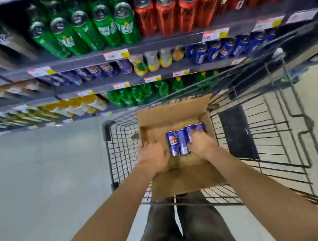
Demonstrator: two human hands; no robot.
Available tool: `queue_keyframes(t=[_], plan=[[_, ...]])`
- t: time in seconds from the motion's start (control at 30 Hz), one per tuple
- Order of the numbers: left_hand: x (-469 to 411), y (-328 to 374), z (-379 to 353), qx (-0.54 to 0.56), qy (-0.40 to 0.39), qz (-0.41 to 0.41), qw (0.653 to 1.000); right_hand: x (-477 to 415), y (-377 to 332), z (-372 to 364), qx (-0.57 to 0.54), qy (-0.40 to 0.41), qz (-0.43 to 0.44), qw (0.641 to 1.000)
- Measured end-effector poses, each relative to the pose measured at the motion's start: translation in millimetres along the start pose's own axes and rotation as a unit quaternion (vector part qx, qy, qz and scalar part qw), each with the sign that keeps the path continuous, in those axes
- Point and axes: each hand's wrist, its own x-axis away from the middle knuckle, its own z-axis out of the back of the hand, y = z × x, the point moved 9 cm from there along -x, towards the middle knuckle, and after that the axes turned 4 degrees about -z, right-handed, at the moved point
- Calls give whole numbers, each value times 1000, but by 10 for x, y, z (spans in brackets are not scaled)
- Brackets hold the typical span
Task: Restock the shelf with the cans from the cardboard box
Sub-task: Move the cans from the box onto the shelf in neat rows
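While the fingers (191,137) of the right hand (202,145) curl over the two right-hand units of the blue cans (181,141), grasping them from above, the left hand (153,156) sits just left of the row with its fingers bent downward against the box floor. Motion blur prevents a firm reading of the left hand: it cannot be determined whether it is clenched, released or pinching the nearest can; its thumb appears to point toward that can.

1. Blue cans: four units lie on their sides, side by side, touching one another, on the floor of the cardboard box (186,182). The two left units are uncovered; the two right units are partly under the right hand.
2. Cardboard box: open at the top, flaps folded outward, seated in the left part of the shopping cart (118,141) basket.
3. Shopping cart: black wire, parked on the pale floor (46,173) directly in front of the shelf (207,66).
4. Shelf: several tiers with price tags (116,55) on the rails. Shelved blue cans (213,51) occupy the second tier, right side. Green bottles (85,29) and red bottles (166,15) fill the tier above.
5. Operator: dark trousers (179,221) visible below the cart rim, both forearms bare.
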Motion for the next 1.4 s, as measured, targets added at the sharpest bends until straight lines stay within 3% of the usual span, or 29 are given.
queue_keyframes(t=[0.23, 0.53, 0.7, 0.87, 1.2, 1.4], plan=[[-552, -93, -335, -15, -16, 31, 999, -450, 1, -294, 92, -14, -3, 996], [-1529, -186, -1282, 131, -46, 75, 987, -1338, 105, -962, 2, -42, -19, 999], [-1921, -201, -1771, 270, -16, 125, 955, -1719, 183, -1300, -81, 5, -61, 995], [-2172, -244, -2026, 417, 19, 177, 891, -1899, 277, -1395, -92, 79, -60, 991], [-2152, -482, -2224, 482, 69, 219, 845, -2116, 186, -1640, -155, 47, -87, 983], [-1950, -702, -2334, 525, 76, 243, 812, -2088, 138, -1660, -118, 71, -125, 983]])
